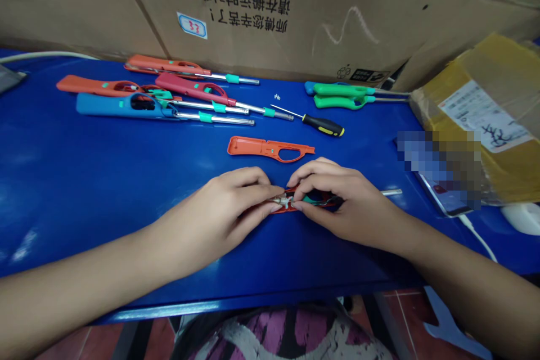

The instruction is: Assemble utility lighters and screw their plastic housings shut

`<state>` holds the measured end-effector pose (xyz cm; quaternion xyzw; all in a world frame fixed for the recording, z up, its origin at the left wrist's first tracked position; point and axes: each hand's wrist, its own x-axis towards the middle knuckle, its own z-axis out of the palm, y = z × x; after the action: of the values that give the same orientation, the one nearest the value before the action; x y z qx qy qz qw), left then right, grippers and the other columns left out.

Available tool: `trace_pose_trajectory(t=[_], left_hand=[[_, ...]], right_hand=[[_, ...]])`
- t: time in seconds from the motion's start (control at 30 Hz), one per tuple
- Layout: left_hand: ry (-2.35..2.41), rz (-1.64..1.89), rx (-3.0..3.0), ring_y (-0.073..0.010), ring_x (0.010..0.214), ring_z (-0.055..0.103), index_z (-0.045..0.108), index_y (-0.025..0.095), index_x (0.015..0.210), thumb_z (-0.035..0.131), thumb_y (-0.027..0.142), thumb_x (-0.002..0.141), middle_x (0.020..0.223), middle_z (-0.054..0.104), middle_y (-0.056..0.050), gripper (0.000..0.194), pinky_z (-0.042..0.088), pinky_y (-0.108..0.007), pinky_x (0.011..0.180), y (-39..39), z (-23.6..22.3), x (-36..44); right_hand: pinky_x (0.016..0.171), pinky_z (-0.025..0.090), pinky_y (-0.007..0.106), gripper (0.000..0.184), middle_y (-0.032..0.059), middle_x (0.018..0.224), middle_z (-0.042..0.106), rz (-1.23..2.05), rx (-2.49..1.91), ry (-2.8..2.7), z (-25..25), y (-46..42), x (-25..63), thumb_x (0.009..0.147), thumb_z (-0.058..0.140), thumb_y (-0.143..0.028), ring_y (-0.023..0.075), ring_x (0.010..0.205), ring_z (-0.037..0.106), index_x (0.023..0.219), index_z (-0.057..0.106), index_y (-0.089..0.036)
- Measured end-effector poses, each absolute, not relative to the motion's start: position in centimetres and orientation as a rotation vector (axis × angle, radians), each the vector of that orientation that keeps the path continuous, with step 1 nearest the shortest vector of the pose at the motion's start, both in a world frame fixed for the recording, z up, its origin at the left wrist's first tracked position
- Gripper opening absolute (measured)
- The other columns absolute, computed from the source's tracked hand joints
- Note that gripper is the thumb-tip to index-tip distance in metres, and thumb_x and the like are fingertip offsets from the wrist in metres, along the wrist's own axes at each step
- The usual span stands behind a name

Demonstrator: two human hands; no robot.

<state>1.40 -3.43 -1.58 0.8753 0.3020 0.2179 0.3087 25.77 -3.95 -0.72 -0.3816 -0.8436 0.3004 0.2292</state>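
An opened orange gas lighter lies on the blue table between my hands, its small inner parts showing and its metal tube sticking out to the right. My left hand is closed, thumb and fingers pinching the lighter's left part. My right hand pinches at the inner parts near the middle, beside a green piece. What lies right at the fingertips is partly hidden. Just beyond my hands rests a loose orange half-shell, hollow side up.
Several long lighters, among them a blue one and a red one, lie at the back left. Green lighters and a screwdriver lie farther right. A cardboard box stands behind; a taped parcel and phone are at right.
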Motion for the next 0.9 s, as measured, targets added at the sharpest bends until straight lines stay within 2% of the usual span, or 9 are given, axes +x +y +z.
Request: trace_pose_trajectory(t=[0.47, 0.7, 0.9], left_hand=[[0.814, 0.524, 2.293, -0.0156, 0.092, 0.063, 0.069, 0.024, 0.128, 0.053, 0.024, 0.104, 0.101, 0.064, -0.004, 0.029, 0.051, -0.028, 0.084, -3.41, -1.25, 1.26], [0.826, 0.527, 2.280, -0.0150, 0.091, 0.065, 0.071, 0.025, 0.124, 0.052, 0.026, 0.105, 0.101, 0.065, -0.004, 0.027, 0.052, -0.027, 0.084, -3.36, -1.13, 1.24], [0.821, 0.543, 2.289, -0.0161, 0.089, 0.066, 0.074, 0.019, 0.117, 0.053, 0.024, 0.103, 0.098, 0.065, -0.005, 0.025, 0.053, -0.028, 0.084, -3.22, -0.94, 1.33]], right_hand=[[0.100, 0.045, 0.033, 0.012, 0.0000, 0.109, 0.069, 0.849, -1.094, -2.304, -0.51, -4.31, 25.53, 0.092, 0.063, -0.011, 0.0138, 0.107, 0.062, 0.089, 0.065, -0.023], [0.101, 0.045, 0.038, 0.011, 0.0025, 0.111, 0.068, 0.893, -1.117, -2.288, -0.62, -4.45, 25.37, 0.094, 0.060, -0.013, 0.0169, 0.109, 0.061, 0.090, 0.061, -0.023], [0.100, 0.045, 0.041, 0.013, 0.0030, 0.111, 0.068, 0.909, -1.133, -2.285, -0.57, -4.43, 25.21, 0.094, 0.058, -0.011, 0.0179, 0.108, 0.062, 0.089, 0.059, -0.023]])
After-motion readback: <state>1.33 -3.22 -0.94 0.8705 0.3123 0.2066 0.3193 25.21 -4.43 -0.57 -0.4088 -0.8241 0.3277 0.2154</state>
